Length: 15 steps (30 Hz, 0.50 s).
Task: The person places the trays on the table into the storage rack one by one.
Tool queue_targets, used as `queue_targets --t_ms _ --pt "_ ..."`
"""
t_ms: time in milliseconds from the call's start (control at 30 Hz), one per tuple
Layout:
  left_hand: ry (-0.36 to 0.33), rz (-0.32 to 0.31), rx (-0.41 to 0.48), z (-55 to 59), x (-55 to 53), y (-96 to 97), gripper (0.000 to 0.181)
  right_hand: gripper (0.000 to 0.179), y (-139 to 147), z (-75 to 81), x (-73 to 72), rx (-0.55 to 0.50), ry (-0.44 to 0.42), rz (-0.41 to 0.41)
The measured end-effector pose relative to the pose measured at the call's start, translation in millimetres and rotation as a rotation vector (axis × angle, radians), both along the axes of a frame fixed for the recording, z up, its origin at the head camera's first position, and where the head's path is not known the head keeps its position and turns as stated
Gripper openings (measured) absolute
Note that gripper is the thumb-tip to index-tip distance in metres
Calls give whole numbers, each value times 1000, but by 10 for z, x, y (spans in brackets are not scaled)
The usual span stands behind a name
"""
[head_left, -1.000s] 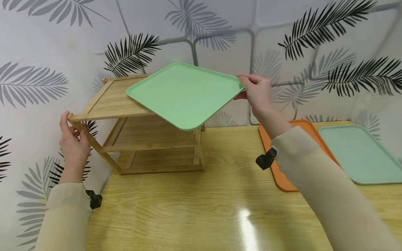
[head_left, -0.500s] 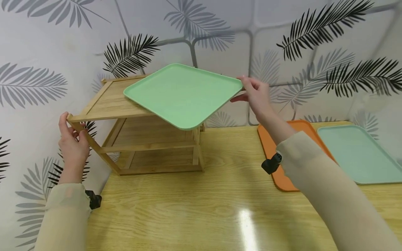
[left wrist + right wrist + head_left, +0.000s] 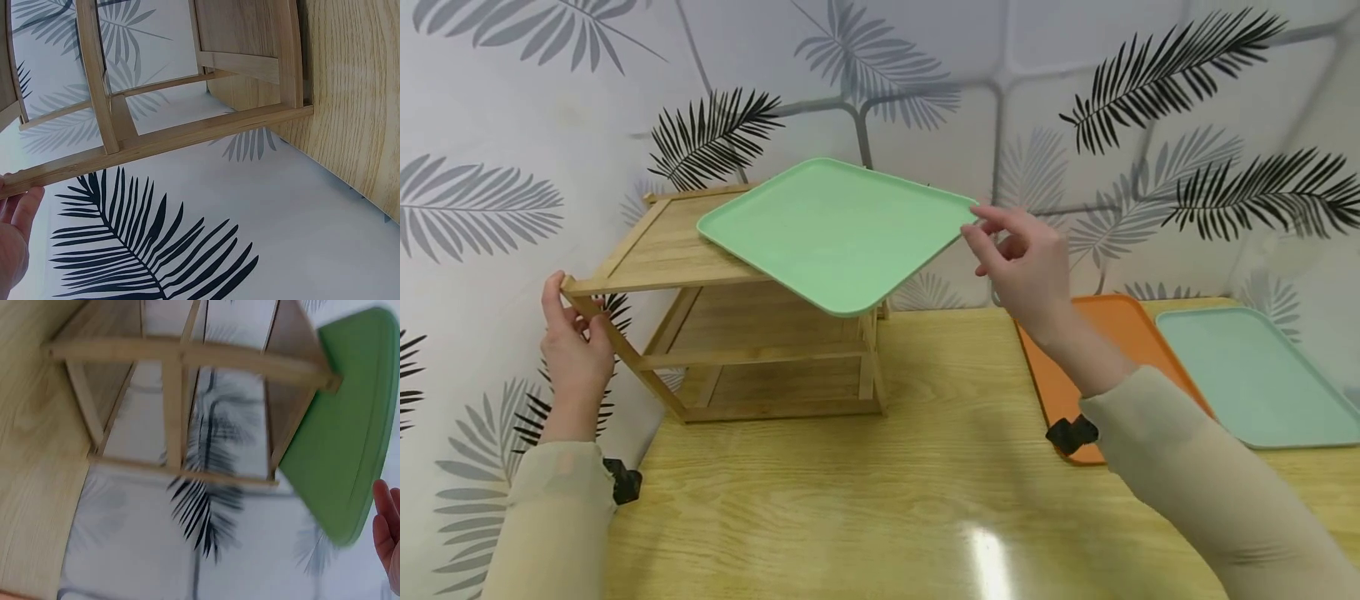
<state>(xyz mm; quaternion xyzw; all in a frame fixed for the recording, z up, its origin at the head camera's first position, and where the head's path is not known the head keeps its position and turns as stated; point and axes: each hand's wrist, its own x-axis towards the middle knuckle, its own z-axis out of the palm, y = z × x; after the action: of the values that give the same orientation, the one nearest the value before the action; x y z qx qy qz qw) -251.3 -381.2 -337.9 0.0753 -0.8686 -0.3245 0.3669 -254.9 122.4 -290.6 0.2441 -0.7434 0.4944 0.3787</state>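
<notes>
A light green tray (image 3: 838, 237) lies turned cornerwise on the top board of a three-tier wooden shelf (image 3: 760, 354), its right part jutting past the shelf's end. My left hand (image 3: 576, 342) grips the shelf's front left post near the top; in the left wrist view, fingers (image 3: 28, 209) curl at that post (image 3: 156, 140). Beside the tray's right corner is my right hand (image 3: 1026, 262), fingers loosely bent and fingertips right at the rim. From below, the right wrist view has the tray's underside (image 3: 350, 437) with the fingers (image 3: 384, 531) just off its edge.
An orange tray (image 3: 1105, 333) and a pale blue-green tray (image 3: 1262, 375) lie side by side on the wooden table (image 3: 850, 500) at the right. A leaf-patterned wall (image 3: 925, 50) stands close behind and to the left of the shelf.
My right hand has let go of the tray's corner and drawn slightly right and down. The tray stays on the shelf top almost unmoved. My left hand keeps its hold on the post.
</notes>
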Motion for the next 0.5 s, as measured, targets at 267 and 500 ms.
queue_targets --t_ms 267,500 --pt "9 -3 -5 3 -1 -1 58 31 -448 61 469 63 99 326" --pt "3 0 -3 -4 -4 -1 57 30 -794 50 627 87 65 431"
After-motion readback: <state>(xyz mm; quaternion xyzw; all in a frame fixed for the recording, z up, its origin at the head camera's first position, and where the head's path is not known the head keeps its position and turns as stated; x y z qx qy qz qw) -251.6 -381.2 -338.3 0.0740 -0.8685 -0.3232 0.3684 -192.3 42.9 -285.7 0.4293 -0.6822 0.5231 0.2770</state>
